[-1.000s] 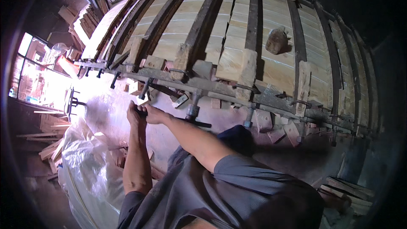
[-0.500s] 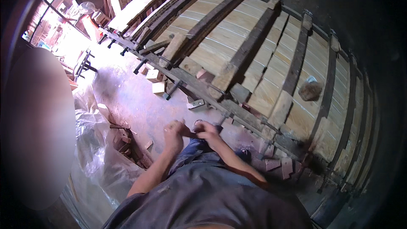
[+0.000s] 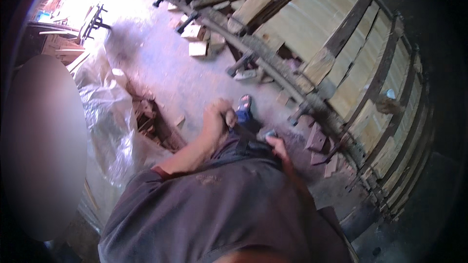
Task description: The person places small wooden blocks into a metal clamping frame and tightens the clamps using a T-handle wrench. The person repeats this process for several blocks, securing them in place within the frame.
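Observation:
Raised in front of my waist, my left hand is closed around a slim dark tool-like object, whose kind I cannot make out. It slants down to the right against my dark clothing. My right hand is low beside my right hip, apart from the left one; its fingers are blurred, and whether it holds anything is unclear. Right of my hands runs a long clamping rack with screw clamps along its near edge. Pale wood panels lie in it under dark crossbars.
Wood offcuts lie on the floor under the rack's edge, with more blocks near my right side. Crumpled clear plastic sheeting and scrap wood are at left. A brownish lump rests on the panels.
My hands have parted: the left stays raised with the dark object, the right has dropped back toward my hip. The view has shifted, and the rack sits farther up and right.

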The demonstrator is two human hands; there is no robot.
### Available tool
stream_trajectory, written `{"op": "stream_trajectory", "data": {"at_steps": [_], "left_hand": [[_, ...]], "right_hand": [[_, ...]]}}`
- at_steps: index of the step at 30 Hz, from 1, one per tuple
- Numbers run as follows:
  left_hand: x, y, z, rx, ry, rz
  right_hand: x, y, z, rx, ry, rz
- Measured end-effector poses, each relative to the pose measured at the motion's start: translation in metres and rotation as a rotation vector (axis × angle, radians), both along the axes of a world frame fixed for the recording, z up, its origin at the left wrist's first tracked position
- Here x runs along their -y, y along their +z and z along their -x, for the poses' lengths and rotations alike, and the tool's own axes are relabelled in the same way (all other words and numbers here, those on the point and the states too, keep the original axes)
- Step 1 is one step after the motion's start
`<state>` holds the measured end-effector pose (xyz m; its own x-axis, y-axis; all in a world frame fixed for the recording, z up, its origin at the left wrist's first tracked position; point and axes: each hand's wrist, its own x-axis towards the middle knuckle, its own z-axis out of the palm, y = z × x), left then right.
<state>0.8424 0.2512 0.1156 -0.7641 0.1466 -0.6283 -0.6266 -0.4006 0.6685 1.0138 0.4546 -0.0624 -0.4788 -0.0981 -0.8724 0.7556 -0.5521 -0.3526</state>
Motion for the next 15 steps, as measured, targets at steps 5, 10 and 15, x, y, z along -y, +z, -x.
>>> {"op": "stream_trajectory", "data": {"at_steps": [5,10,15], "left_hand": [[0.066,0.004,0.024,-0.073,0.123,-0.126],[0.127,-0.007,0.069,-0.058,0.299,-0.092],[0.184,-0.047,0.132,0.057,0.526,-0.111]], "right_hand": [[0.056,-0.017,0.055,-0.375,-0.292,0.121],[0.101,-0.017,0.118,-0.319,-0.105,-0.076],[0.137,-0.004,0.185,-0.253,0.022,-0.391]]}}
